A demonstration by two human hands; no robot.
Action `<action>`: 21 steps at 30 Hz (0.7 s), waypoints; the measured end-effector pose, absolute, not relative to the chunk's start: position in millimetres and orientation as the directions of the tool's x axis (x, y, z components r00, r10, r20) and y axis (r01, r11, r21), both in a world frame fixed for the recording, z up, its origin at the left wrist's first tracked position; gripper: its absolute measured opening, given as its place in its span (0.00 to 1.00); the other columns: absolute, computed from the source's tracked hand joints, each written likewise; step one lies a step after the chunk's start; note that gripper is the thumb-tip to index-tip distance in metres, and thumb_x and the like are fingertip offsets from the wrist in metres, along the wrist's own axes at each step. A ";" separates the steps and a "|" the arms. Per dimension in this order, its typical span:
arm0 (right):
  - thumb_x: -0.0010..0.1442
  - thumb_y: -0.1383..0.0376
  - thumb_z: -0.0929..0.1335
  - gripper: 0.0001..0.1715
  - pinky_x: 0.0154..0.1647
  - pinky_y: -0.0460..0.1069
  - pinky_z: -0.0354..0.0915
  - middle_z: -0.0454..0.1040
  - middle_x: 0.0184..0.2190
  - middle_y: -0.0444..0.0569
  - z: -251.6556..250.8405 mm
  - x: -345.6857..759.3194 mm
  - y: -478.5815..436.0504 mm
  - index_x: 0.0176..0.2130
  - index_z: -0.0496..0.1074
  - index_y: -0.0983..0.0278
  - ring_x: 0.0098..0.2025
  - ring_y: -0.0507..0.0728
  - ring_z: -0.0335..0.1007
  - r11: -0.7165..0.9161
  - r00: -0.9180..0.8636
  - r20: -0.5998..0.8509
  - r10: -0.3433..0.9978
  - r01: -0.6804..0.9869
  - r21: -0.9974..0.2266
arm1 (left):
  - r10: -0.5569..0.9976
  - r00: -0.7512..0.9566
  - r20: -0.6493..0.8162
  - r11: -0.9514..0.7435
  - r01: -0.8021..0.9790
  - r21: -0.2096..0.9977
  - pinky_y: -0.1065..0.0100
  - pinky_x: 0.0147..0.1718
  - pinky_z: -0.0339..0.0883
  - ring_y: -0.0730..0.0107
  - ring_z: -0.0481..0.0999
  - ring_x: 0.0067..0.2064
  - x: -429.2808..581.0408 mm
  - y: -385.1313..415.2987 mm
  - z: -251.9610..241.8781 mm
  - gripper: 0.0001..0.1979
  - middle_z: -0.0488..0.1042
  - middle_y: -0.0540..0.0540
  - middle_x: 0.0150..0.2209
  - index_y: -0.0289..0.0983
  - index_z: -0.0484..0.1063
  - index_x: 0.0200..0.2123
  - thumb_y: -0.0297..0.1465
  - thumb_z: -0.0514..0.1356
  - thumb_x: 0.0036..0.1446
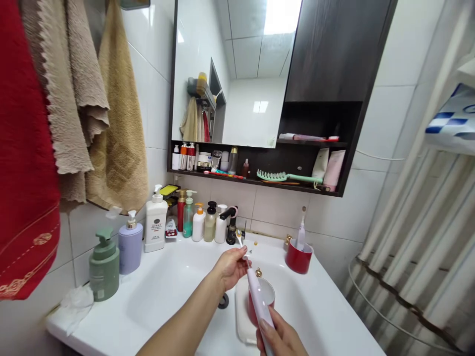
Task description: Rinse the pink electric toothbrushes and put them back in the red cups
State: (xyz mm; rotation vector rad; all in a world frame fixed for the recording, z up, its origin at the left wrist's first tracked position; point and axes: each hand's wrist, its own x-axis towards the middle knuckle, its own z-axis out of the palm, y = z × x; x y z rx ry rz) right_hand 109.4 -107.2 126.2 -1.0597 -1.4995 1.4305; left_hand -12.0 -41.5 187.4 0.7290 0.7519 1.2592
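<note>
Head view, two hands (232,267) (282,338) on one toothbrush (258,296), two cups (299,259) (270,292)

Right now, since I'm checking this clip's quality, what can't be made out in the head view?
1. Right hand: cut off by the bottom edge; only fingers on the toothbrush handle show.
2. Red cup in the sink: partly behind the toothbrush; its contents are hidden.
3. Brush head: too small, and the left hand covers its neck.
4. White pump bottle: label too small to read.
</note>
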 end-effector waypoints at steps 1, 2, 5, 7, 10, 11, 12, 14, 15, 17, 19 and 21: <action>0.41 0.49 0.59 0.32 0.11 0.42 0.46 0.57 0.13 0.39 126.7 108.2 -109.3 0.39 0.55 0.68 0.13 0.45 0.49 0.020 -0.340 0.002 0.941 0.051 -0.998 | 0.986 0.148 -0.082 0.152 -0.557 0.816 0.78 0.21 0.59 0.83 0.63 0.18 -12.2 -46.6 189.7 0.08 0.60 0.54 0.15 0.34 0.55 0.20 0.29 0.53 0.44; 0.41 0.49 0.58 0.32 0.11 0.42 0.46 0.57 0.13 0.39 127.4 107.1 -111.4 0.40 0.55 0.68 0.12 0.45 0.49 0.022 -0.340 0.003 0.940 0.052 -0.998 | 0.986 0.148 -0.074 0.145 -0.563 0.814 0.78 0.20 0.58 0.82 0.63 0.18 -12.6 -51.1 191.8 0.08 0.60 0.54 0.15 0.34 0.54 0.19 0.29 0.53 0.44; 0.41 0.49 0.58 0.31 0.11 0.42 0.46 0.57 0.13 0.40 129.6 104.2 -117.5 0.40 0.55 0.68 0.13 0.45 0.50 0.017 -0.337 0.003 0.941 0.038 -0.999 | 0.989 0.139 -0.056 0.126 -0.572 0.811 0.78 0.18 0.57 0.82 0.63 0.18 -13.7 -61.2 195.7 0.08 0.60 0.54 0.15 0.34 0.54 0.19 0.29 0.53 0.43; 0.41 0.49 0.59 0.31 0.11 0.42 0.47 0.57 0.13 0.39 130.9 102.8 -121.3 0.39 0.55 0.68 0.13 0.45 0.50 0.022 -0.333 0.008 0.943 0.037 -0.999 | 0.991 0.124 -0.047 0.111 -0.577 0.810 0.78 0.18 0.58 0.82 0.63 0.18 -13.5 -65.9 196.5 0.08 0.59 0.54 0.15 0.34 0.54 0.19 0.28 0.53 0.43; 0.40 0.49 0.59 0.30 0.11 0.42 0.48 0.57 0.12 0.39 130.8 101.3 -125.5 0.38 0.57 0.68 0.12 0.45 0.51 0.039 -0.320 0.019 0.947 0.056 -0.998 | 0.995 0.098 -0.032 0.083 -0.583 0.808 0.77 0.20 0.59 0.82 0.63 0.18 -11.9 -71.2 196.3 0.08 0.59 0.55 0.14 0.34 0.54 0.19 0.28 0.54 0.43; 0.40 0.49 0.59 0.30 0.11 0.42 0.48 0.58 0.12 0.39 130.2 100.8 -126.5 0.37 0.57 0.67 0.12 0.46 0.51 0.042 -0.311 0.021 0.950 0.060 -0.997 | 0.995 0.092 -0.026 0.075 -0.586 0.807 0.77 0.21 0.59 0.82 0.63 0.18 -11.2 -72.7 196.1 0.08 0.59 0.55 0.15 0.34 0.54 0.19 0.28 0.54 0.43; 0.41 0.49 0.58 0.29 0.11 0.42 0.48 0.58 0.13 0.39 129.5 100.4 -127.4 0.37 0.57 0.67 0.13 0.46 0.52 0.043 -0.299 0.023 0.954 0.063 -0.997 | 0.996 0.089 -0.020 0.069 -0.587 0.807 0.76 0.21 0.60 0.82 0.63 0.18 -10.5 -73.9 196.0 0.08 0.59 0.55 0.15 0.34 0.55 0.19 0.28 0.54 0.43; 0.41 0.49 0.58 0.29 0.11 0.42 0.49 0.58 0.13 0.39 128.1 99.4 -128.7 0.38 0.57 0.67 0.12 0.46 0.52 0.048 -0.272 0.028 0.962 0.067 -0.997 | 0.996 0.090 -0.011 0.062 -0.584 0.809 0.76 0.21 0.60 0.82 0.64 0.18 -9.7 -75.9 195.8 0.07 0.59 0.55 0.15 0.34 0.55 0.19 0.28 0.54 0.43; 0.41 0.50 0.58 0.29 0.11 0.42 0.49 0.58 0.13 0.39 127.8 98.8 -129.3 0.38 0.57 0.67 0.12 0.46 0.52 0.050 -0.259 0.030 0.965 0.069 -0.996 | 0.996 0.092 -0.009 0.061 -0.581 0.812 0.76 0.21 0.60 0.82 0.64 0.18 -9.6 -76.4 195.7 0.07 0.60 0.55 0.15 0.34 0.55 0.19 0.27 0.54 0.43; 0.42 0.50 0.58 0.29 0.10 0.42 0.49 0.58 0.13 0.39 128.4 97.3 -130.3 0.39 0.57 0.67 0.11 0.45 0.52 0.051 -0.241 0.033 0.970 0.072 -0.996 | 0.995 0.096 -0.009 0.062 -0.572 0.818 0.76 0.21 0.60 0.81 0.65 0.18 -10.1 -76.6 195.5 0.07 0.60 0.55 0.14 0.34 0.55 0.19 0.27 0.53 0.43; 0.42 0.50 0.58 0.29 0.09 0.42 0.49 0.58 0.13 0.39 130.7 95.8 -131.3 0.39 0.56 0.67 0.10 0.45 0.50 0.054 -0.237 0.035 0.971 0.074 -0.996 | 0.994 0.106 -0.009 0.068 -0.564 0.823 0.76 0.21 0.60 0.81 0.65 0.18 -11.4 -76.0 195.5 0.07 0.61 0.54 0.14 0.33 0.55 0.19 0.27 0.53 0.43; 0.42 0.51 0.58 0.28 0.09 0.42 0.49 0.58 0.13 0.38 133.8 94.1 -131.9 0.39 0.56 0.67 0.09 0.45 0.50 0.062 -0.230 0.041 0.972 0.086 -0.994 | 0.992 0.123 -0.008 0.076 -0.557 0.827 0.75 0.22 0.60 0.80 0.66 0.19 -12.9 -74.8 195.9 0.06 0.62 0.54 0.15 0.33 0.56 0.19 0.27 0.53 0.43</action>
